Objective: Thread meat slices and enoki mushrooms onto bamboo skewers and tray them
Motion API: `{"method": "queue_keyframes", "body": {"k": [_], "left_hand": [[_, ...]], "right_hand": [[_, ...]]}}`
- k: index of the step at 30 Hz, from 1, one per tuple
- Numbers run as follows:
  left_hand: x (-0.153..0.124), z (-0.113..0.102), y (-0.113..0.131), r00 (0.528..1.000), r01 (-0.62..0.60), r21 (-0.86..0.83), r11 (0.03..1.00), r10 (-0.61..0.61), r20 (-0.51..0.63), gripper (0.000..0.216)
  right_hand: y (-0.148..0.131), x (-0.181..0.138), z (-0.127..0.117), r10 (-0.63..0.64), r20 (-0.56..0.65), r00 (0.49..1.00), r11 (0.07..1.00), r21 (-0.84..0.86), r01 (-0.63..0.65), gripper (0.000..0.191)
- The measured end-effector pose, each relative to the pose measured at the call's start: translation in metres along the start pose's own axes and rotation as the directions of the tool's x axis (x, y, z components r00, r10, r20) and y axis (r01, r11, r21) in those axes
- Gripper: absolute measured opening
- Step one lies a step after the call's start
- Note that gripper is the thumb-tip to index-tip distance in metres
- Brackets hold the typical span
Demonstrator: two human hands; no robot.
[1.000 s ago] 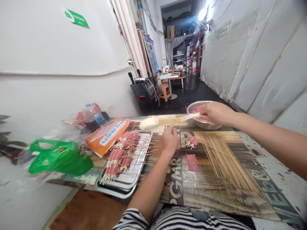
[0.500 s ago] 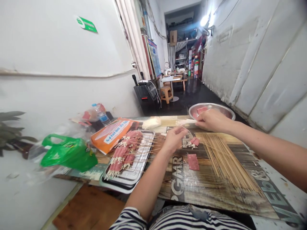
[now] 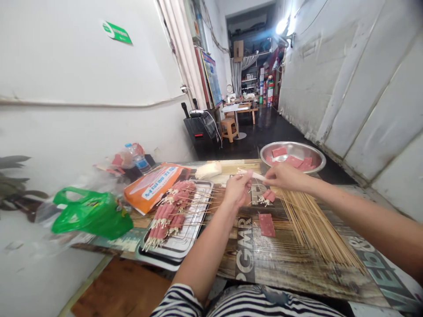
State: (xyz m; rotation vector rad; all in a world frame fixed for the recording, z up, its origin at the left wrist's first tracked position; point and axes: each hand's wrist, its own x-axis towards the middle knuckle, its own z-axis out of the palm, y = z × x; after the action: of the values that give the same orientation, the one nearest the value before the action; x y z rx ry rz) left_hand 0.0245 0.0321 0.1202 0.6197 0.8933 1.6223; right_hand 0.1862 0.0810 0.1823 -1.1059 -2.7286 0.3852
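My left hand [image 3: 237, 189] and my right hand [image 3: 283, 176] meet above the table, both pinched on a small white bunch of enoki mushrooms [image 3: 254, 175] held between them. Just below lies a rolled piece of red meat with mushroom ends [image 3: 266, 197]. A flat red meat slice [image 3: 266, 224] lies nearer to me on the patterned mat. A fan of bamboo skewers [image 3: 313, 224] is spread to the right of it.
A metal tray [image 3: 188, 240] with several finished meat skewers sits on the left. Behind it lie an orange packet [image 3: 155, 185] and more enoki [image 3: 207, 170]. A steel bowl [image 3: 292, 149] of meat slices stands at the far edge. A green bag [image 3: 90, 213] lies far left.
My right hand has left the steel bowl and come down toward my left hand with the mushrooms. My left hand has risen from the table to take hold of them.
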Motion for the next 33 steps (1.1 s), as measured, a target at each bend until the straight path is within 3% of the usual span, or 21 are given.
{"method": "queue_keyframes", "body": {"k": [3,6,8,11,13,15,17,20,21,23,26,29,31,33], "left_hand": [[0.001,-0.001,-0.001,1.0,0.019,0.025,0.999,-0.02,0.016,0.034],[0.002,-0.002,-0.002,0.998,0.031,0.041,0.999,-0.034,0.062,0.035],[0.003,-0.004,-0.003,0.996,0.042,0.058,0.997,-0.046,0.071,0.035],[0.004,-0.011,-0.005,0.999,0.024,0.176,0.984,-0.028,0.023,0.034],[0.003,-0.018,-0.006,0.995,-0.068,0.368,0.927,0.088,-0.04,0.032],[-0.001,-0.023,-0.007,0.958,-0.211,0.628,0.749,0.286,-0.019,0.031],[-0.007,-0.025,-0.01,0.89,-0.37,0.822,0.433,0.419,0.18,0.029],[-0.015,-0.021,-0.018,0.783,-0.56,0.829,-0.003,0.327,0.53,0.027],[-0.017,-0.018,-0.02,0.765,-0.584,0.807,-0.085,0.274,0.583,0.027],[-0.019,-0.015,-0.024,0.775,-0.573,0.803,-0.164,0.208,0.596,0.027],[-0.019,-0.015,-0.025,0.816,-0.528,0.839,-0.131,0.195,0.544,0.025],[-0.016,-0.021,-0.03,0.816,-0.545,0.837,0.044,0.255,0.518,0.024],[-0.014,-0.025,-0.035,0.819,-0.554,0.812,0.182,0.293,0.493,0.025],[-0.014,-0.026,-0.039,0.835,-0.54,0.785,0.303,0.309,0.455,0.027]], "right_hand": [[0.002,0.0,0.009,0.054,0.045,0.998,0.966,0.251,-0.064,0.021],[0.004,0.0,0.023,0.079,0.108,0.991,0.843,0.523,-0.124,0.024],[0.007,0.001,0.03,0.078,0.105,0.991,0.792,0.597,-0.126,0.026],[0.014,0.003,0.033,0.064,0.057,0.996,0.871,0.483,-0.084,0.029],[0.018,0.005,0.03,0.038,0.014,0.999,0.972,0.23,-0.04,0.028],[0.018,0.006,0.027,0.016,-0.017,1.0,0.996,-0.085,-0.017,0.026],[0.016,0.006,0.026,-0.001,-0.014,1.0,0.949,-0.316,-0.004,0.026],[0.011,0.005,0.026,-0.031,0.019,0.999,0.902,-0.43,0.036,0.023],[0.01,0.005,0.027,-0.043,0.027,0.999,0.906,-0.421,0.051,0.022],[0.01,0.003,0.026,-0.064,0.03,0.997,0.937,-0.342,0.071,0.02],[0.013,0.0,0.023,-0.044,0.044,0.998,0.991,-0.127,0.049,0.024],[0.015,-0.004,0.021,0.047,0.165,0.985,0.976,0.202,-0.081,0.03],[0.014,-0.007,0.025,0.092,0.236,0.967,0.868,0.458,-0.194,0.03],[0.012,-0.009,0.034,0.144,0.233,0.962,0.693,0.67,-0.267,0.027]]}}
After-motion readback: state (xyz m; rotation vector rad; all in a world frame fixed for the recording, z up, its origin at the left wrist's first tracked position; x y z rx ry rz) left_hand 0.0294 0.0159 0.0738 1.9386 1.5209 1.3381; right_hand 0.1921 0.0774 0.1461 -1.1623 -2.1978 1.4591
